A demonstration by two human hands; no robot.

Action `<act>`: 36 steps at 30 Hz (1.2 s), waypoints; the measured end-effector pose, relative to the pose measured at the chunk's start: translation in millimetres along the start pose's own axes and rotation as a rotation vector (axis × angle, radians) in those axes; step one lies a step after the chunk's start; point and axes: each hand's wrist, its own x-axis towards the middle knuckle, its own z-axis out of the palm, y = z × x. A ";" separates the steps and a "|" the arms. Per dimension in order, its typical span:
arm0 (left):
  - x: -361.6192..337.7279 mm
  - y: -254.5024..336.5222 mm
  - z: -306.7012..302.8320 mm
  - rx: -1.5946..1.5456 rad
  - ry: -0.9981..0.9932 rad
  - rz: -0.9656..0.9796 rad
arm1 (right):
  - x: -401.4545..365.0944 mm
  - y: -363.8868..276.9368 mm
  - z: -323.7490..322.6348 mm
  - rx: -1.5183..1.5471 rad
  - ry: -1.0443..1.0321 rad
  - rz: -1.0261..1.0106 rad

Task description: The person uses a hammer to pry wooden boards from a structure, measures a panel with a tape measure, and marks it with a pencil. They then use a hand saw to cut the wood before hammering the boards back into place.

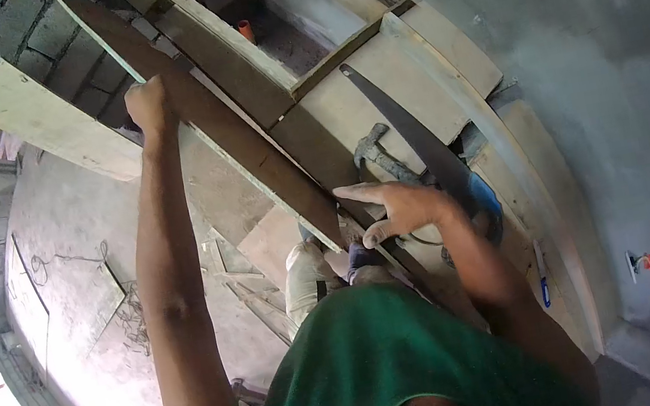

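Note:
A long brown wooden board (241, 144) stands on edge in front of me, running from the upper left down to my legs. My left hand (150, 108) is closed over its pale upper edge near the far end. Beside the board's near end, my right hand (404, 208) is held out with thumb and fingers apart, holding nothing. Just past those fingers, a claw hammer (374, 146) lies on the wooden cabinet frame (321, 130). A handsaw (407, 123) with a blue handle lies next to it, partly behind my right wrist.
The frame has a rectangular opening with an orange pipe (246, 32) inside. A blue-handled tool (543, 278) lies to the right, by a grey wall (580, 71). Another board (58, 119) leans on the left. Wood strips (260, 301) and wire (132, 319) litter the floor.

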 end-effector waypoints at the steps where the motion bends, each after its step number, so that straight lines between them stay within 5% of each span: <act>1: 8.0 -9.3 10.1 0.155 0.031 0.114 | 0.4 -18.3 1.7 0.000 -0.004 -0.001; 4: 10.8 -1.5 15.3 0.300 0.050 0.223 | 23.8 -56.0 50.5 -0.096 0.390 0.021; 6: 5.0 17.3 10.5 0.296 0.037 0.228 | 45.2 -64.9 61.6 -0.161 0.335 0.279; 8: -3.2 28.6 1.9 -0.039 -0.025 -0.044 | 47.6 -71.1 64.9 -0.196 0.427 0.199; 9: 10.8 13.2 -0.7 0.188 -0.046 0.228 | 44.8 -74.4 69.4 -0.229 0.509 0.134; 12: 22.9 8.5 -1.0 0.427 -0.096 0.268 | 40.5 -79.7 63.4 -0.209 0.404 0.156; 13: 16.0 10.8 -6.8 0.727 -0.087 0.570 | 38.3 -79.7 62.3 -0.214 0.404 0.125; 14: 21.2 -3.8 0.4 0.215 -0.047 0.302 | 34.2 -79.2 64.3 -0.312 0.457 0.038; 16: -11.8 53.6 -2.7 0.122 0.054 0.136 | 40.3 -78.5 53.2 -0.399 0.518 -0.072; 20: 37.1 0.1 26.1 0.069 -0.163 0.004 | 49.2 -80.4 37.9 -0.236 0.360 0.068; 22: 57.8 -18.7 44.7 1.049 -0.208 0.768 | 66.0 -57.7 44.2 -0.231 0.673 -0.106; 23: 30.9 -2.6 48.6 0.462 -0.207 0.518 | 70.3 -44.6 47.8 -0.227 0.678 -0.099; 27: 34.3 -30.4 57.9 0.928 -0.113 0.815 | 69.1 -24.7 56.5 -0.253 0.590 -0.032; 29: 40.7 -39.0 63.2 0.189 -0.129 0.053 | 68.2 -26.9 55.1 -0.221 0.570 -0.022; 30: 36.9 -40.4 59.0 0.191 -0.132 0.053 | 67.6 -27.6 53.9 -0.223 0.560 -0.025; 32: 31.2 -35.6 50.1 0.641 -0.183 0.602 | 68.7 -25.9 55.8 -0.220 0.562 -0.021; 34: 34.6 -18.3 51.5 0.767 -0.206 0.704 | 74.2 -17.2 62.9 -0.479 0.753 -0.158; 36: 26.6 -34.4 57.7 0.889 -0.234 0.771 | 70.3 -19.4 60.2 -0.367 0.575 -0.007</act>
